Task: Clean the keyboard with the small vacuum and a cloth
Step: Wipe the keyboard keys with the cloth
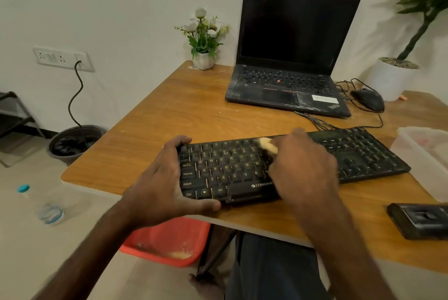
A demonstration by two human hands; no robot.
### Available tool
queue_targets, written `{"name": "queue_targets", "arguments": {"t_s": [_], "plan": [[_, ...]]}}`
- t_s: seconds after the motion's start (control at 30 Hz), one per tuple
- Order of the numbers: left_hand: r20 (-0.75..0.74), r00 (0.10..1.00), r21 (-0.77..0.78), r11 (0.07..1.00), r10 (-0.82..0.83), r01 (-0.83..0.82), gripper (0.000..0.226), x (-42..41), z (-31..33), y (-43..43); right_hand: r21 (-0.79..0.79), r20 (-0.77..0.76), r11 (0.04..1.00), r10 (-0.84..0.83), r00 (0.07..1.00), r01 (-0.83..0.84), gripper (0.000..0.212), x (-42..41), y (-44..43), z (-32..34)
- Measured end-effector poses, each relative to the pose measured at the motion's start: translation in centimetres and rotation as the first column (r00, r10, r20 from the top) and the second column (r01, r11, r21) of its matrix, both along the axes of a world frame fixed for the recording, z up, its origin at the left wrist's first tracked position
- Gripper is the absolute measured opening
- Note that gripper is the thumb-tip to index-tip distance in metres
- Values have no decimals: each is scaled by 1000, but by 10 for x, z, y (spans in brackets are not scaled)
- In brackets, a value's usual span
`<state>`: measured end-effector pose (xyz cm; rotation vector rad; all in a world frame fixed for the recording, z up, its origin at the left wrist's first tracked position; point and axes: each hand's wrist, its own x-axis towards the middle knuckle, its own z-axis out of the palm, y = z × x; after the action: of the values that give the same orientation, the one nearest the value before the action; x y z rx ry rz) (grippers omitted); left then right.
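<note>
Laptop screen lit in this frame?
No, the laptop stands open behind the keyboard, but its screen is uniformly black.

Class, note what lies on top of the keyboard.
The left hand grips the keyboard at its left end; the right hand holds a pale yellow thing against the upper keys. That hand hides the middle keys.
</note>
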<state>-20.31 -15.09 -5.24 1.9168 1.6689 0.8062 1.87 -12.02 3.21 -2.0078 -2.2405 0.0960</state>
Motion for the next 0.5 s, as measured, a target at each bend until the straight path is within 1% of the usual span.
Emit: {"name": "queue_targets", "arguments": {"t_s": [0.03, 0.07, 0.1, 0.2, 0.27, 0.33, 0.37, 0.43, 0.5], "plan": [[-1, 1000, -4, 1000, 2, -2, 129, 0, 0, 0, 7, 44, 998, -55, 998, 55, 34, 7, 3, 1], [-3, 1000, -8, 1000, 5, -5, 129, 0, 0, 0, -2, 55, 998, -67, 996, 67, 33, 7, 4, 0], [-7, 1000, -7, 1000, 5, -5, 128, 1, 0, 0, -20, 41, 999, -41, 998, 42, 31, 2, 1, -2], [-24, 1000, 2, 1000, 0, 0, 127, 2, 1, 0, -8, -26, 988, 152, 988, -152, 27, -37, -13, -15], [-48, 999, 26, 1000, 0, 1, 127, 1, -1, -1, 8, -64, 952, 306, 950, -306, 28, -69, -23, -18], [-39, 999, 34, 999, 22, -21, 116, 1, -2, -2, -18, -81, 914, 403, 912, -406, 33, -90, -30, -18], [-25, 999, 31, 999, 25, -24, 115, 1, -2, -3, -24, -80, 909, 412, 907, -415, 35, -91, -31, -17], [-3, 1000, 20, 1000, 6, -6, 124, 0, 0, -3, -20, -83, 923, 382, 920, -385, 40, -76, -25, -16], [22, 1000, -1, 1000, 7, -7, 130, 0, 3, -3, -20, -87, 961, 274, 958, -277, 41, -43, -16, -12]]}}
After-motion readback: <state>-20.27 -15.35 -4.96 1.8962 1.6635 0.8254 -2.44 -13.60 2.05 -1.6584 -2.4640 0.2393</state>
